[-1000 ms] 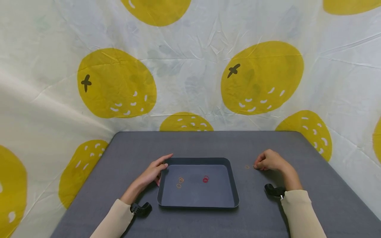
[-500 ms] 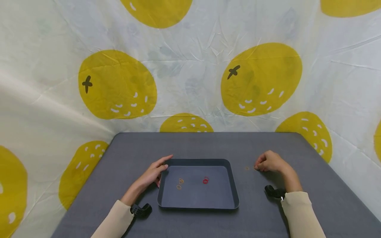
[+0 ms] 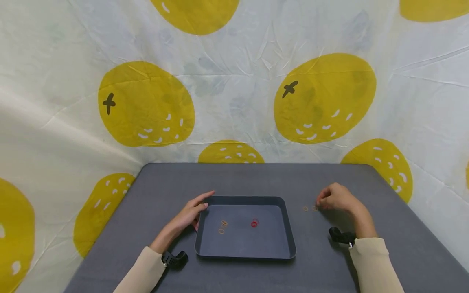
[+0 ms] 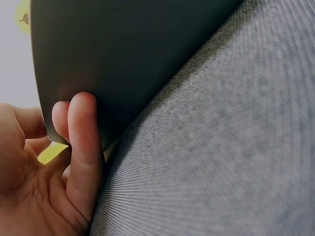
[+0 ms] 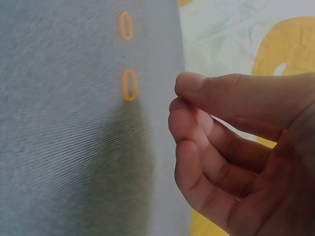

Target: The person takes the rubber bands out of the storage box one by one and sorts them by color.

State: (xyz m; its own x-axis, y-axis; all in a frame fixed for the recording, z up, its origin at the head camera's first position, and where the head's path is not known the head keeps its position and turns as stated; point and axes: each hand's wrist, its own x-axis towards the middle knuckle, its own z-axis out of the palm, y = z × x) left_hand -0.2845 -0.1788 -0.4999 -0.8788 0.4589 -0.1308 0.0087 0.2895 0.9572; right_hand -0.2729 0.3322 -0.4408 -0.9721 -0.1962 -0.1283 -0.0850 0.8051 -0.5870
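My left hand [image 3: 187,214] holds the left side of a dark grey tray [image 3: 242,245]. Its thumb lies over the rim, and in the left wrist view fingertips [image 4: 83,113] press the outer wall. Inside the tray are several small orange rubber bands [image 3: 221,233] at left and a cluster of red rubber bands [image 3: 254,224] right of centre. Beyond the tray's right side, my right hand [image 3: 338,198] hovers over the table. Its fingers are curled, thumb against fingertips, holding nothing. Two orange rubber bands lie apart on the cloth: the nearer band [image 5: 129,100] and the farther band [image 5: 121,25].
A grey cloth [image 3: 242,179] covers the table. Behind it hangs a white curtain [image 3: 234,97] printed with yellow fruit. Black wrist-camera mounts [image 3: 176,259] jut from both wrists near the table surface.
My right hand has let go of an orange rubber band, which now lies beside the other one, and has lifted slightly away. The left hand and tray stay put.
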